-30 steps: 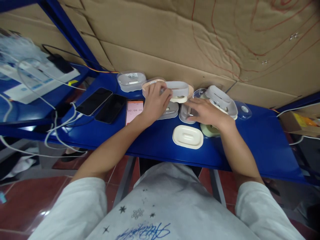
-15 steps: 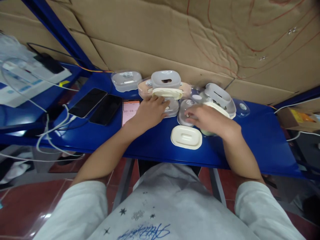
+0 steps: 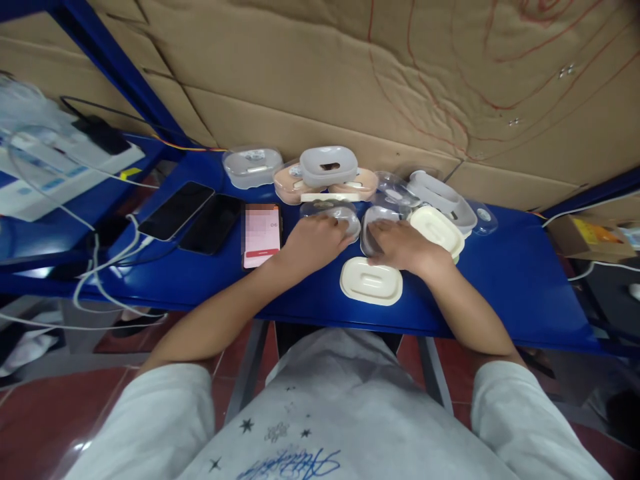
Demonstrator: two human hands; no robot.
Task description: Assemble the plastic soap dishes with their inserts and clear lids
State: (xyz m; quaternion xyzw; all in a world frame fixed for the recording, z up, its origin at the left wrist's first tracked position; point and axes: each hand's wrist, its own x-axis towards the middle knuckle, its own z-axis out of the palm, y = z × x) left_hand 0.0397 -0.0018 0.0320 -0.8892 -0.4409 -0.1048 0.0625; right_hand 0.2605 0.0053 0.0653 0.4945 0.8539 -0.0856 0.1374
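Note:
My left hand (image 3: pixel 313 244) rests on a clear plastic lid (image 3: pixel 345 220) on the blue table (image 3: pixel 520 280), fingers curled over it. A second clear lid (image 3: pixel 373 227) lies just to the right, under the fingers of my right hand (image 3: pixel 403 247). A cream soap dish (image 3: pixel 371 281) sits on the table just in front of both hands. Another cream dish (image 3: pixel 437 228) lies tilted to the right of my right hand. Behind the hands stands a grey box (image 3: pixel 329 165) stacked on a peach-coloured box (image 3: pixel 293 183).
A clear box (image 3: pixel 251 167) stands at the back left. Two dark phones (image 3: pixel 195 212) and a phone with a lit pink screen (image 3: pixel 261 235) lie left of my hands. Cables (image 3: pixel 107 263) hang over the left edge. A cardboard wall (image 3: pixel 400 80) backs the table.
My left hand drew back from the stacked boxes to the clear lid in front. My right hand shifted left onto the other clear lid, and the cream dish beside it is now uncovered.

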